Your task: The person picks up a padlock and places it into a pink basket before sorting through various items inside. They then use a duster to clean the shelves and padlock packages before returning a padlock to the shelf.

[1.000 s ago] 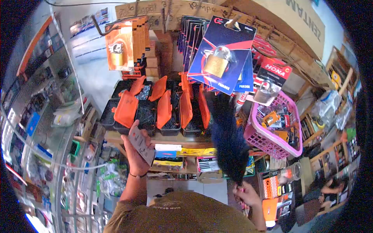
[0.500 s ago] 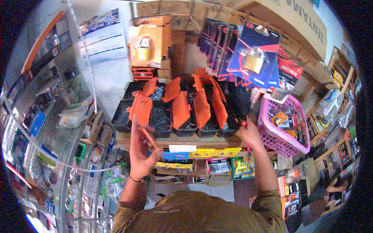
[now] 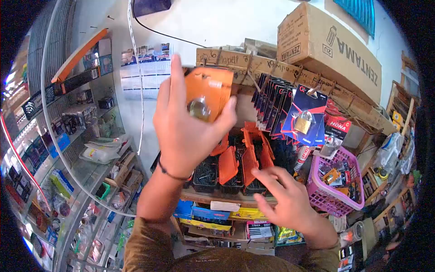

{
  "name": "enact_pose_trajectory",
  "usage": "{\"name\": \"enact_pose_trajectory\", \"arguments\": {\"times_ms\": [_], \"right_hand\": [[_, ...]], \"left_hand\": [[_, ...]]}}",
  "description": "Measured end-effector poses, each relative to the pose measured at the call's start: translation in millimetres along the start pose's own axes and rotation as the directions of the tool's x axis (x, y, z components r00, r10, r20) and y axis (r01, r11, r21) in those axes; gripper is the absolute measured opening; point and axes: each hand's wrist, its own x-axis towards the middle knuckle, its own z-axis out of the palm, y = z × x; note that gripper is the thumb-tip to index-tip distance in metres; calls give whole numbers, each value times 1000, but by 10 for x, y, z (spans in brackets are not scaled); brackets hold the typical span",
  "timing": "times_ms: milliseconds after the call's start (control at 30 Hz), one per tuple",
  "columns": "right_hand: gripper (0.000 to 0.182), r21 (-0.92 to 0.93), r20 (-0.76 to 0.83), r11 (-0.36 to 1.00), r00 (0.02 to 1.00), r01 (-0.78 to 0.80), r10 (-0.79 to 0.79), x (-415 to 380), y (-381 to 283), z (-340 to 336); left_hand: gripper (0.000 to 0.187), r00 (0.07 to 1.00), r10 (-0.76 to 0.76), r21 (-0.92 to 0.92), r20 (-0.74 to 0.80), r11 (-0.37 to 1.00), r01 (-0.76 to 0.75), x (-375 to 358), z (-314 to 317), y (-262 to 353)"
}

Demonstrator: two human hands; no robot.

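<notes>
My left hand [image 3: 186,131] is raised in front of a stack of orange carded padlocks [image 3: 219,84] that hangs at the shelf edge. Its index finger points up and the thumb stands well apart, overlapping the cards in this view; the palm side is hidden. Lower down, my right hand [image 3: 286,199] hovers with fingers spread at the front of the black bins [image 3: 205,179], holding nothing visible. Several bins have tilted orange lids [image 3: 228,165] and small dark metal pieces inside. Right of the orange stack hang blue carded padlocks [image 3: 312,104].
A pink basket [image 3: 326,190] of packaged goods stands on the right. Above is a large cardboard box [image 3: 337,50]. Glass shelving [image 3: 104,122] with packets lines the left, and a white cord [image 3: 142,99] dangles beside it. Yellow and blue boxes [image 3: 210,213] sit under the bins.
My left hand, which had a flat orange item in it low by the bins, has risen to the orange padlock cards. My right hand has moved left from beside the basket and opened. The view has tilted up.
</notes>
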Motion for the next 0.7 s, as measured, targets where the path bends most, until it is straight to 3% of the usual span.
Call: {"name": "enact_pose_trajectory", "arguments": {"times_ms": [100, 200, 233, 367, 500, 633, 700], "right_hand": [[57, 64, -267, 976, 946, 210, -186, 509, -281, -104], [66, 24, -361, 972, 909, 233, -208, 912, -356, -127], [65, 29, -390, 979, 904, 204, -176, 998, -390, -139], [63, 151, -239, 983, 968, 108, -70, 1142, -430, -93], [59, 209, -223, 972, 973, 108, -60, 1202, -361, 37], [58, 174, -228, 978, 971, 117, -75, 1278, -224, 328], [59, 142, -233, 989, 973, 37, -3, 1361, -142, 446]], "left_hand": [[83, 997, -14, 15, -72, 1000, 15, 198, 81, 31], [77, 982, -92, 111, 163, 991, 74, 257, 42, -28], [77, 983, -89, 111, 164, 991, 71, 261, 37, -49], [66, 957, -111, 153, 268, 986, 71, 236, 39, -96], [62, 906, -205, 207, 369, 969, 135, 146, 37, -109], [62, 920, -206, 211, 334, 967, 140, -61, 349, -415], [61, 910, -284, 154, 301, 957, 248, -64, 548, -525]]}}
